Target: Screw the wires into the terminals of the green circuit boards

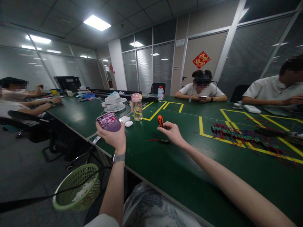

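Head view: left hand (115, 134) wrapped round phone (109, 121), screen tilted up for reading; right hand (172, 131) pinching orange-handled screwdriver (160, 120) upright over small wired part (163, 141) on green tabletop (180, 170).

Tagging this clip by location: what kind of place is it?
Probably an office room used as a wiring workbench: glass partition walls, one long green table with yellow taped zones, bundles of coloured wires. The right hand holds an orange-handled screwdriver, the left hand a phone.
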{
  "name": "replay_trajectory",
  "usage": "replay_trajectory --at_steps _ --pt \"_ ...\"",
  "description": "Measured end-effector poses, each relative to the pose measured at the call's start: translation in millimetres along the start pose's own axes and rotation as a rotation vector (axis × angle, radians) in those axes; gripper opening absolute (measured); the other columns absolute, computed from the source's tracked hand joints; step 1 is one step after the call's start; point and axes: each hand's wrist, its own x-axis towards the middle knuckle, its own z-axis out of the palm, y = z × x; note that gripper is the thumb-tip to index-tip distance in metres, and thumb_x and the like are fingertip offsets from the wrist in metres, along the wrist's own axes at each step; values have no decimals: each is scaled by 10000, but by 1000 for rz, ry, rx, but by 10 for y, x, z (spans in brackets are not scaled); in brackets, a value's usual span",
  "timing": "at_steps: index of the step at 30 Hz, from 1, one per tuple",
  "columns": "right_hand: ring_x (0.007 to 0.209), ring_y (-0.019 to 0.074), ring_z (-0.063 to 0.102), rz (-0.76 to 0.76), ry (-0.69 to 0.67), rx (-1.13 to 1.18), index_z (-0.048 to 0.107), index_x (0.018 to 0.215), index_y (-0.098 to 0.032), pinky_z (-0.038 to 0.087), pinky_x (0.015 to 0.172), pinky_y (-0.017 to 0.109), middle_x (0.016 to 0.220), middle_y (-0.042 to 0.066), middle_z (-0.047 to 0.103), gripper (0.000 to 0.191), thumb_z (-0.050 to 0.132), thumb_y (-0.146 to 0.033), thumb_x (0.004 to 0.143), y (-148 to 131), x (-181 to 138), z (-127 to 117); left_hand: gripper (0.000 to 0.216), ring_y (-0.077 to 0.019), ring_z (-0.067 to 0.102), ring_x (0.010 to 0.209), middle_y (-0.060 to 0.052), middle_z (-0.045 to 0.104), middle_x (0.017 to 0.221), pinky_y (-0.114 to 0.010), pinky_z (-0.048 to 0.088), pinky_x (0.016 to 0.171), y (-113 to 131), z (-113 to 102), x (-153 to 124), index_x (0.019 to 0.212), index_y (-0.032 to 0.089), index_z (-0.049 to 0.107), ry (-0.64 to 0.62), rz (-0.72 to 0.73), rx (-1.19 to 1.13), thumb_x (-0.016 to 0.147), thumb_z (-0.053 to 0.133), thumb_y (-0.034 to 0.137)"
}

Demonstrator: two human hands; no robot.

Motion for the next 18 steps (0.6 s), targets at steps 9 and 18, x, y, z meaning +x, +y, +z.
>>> replay_trajectory --at_steps 9,18 --pt "629 144 510 6 0 27 670 681 -153 366 612 268 662 6 576 244 641 -387 743 2 1 0 883 -311 568 1062 -161 477 1226 -393 499 840 -108 146 -4 1401 153 283 -504 237 151 653 672 417" --pt "629 143 511 -11 10 30 667 671 -150 366 618 269 655 4 582 246 658 -387 739 40 10 10 709 -307 597 1055 -156 623 1133 -374 451 893 -306 320 -17 1260 127 453 -1025 297 233 633 689 359"
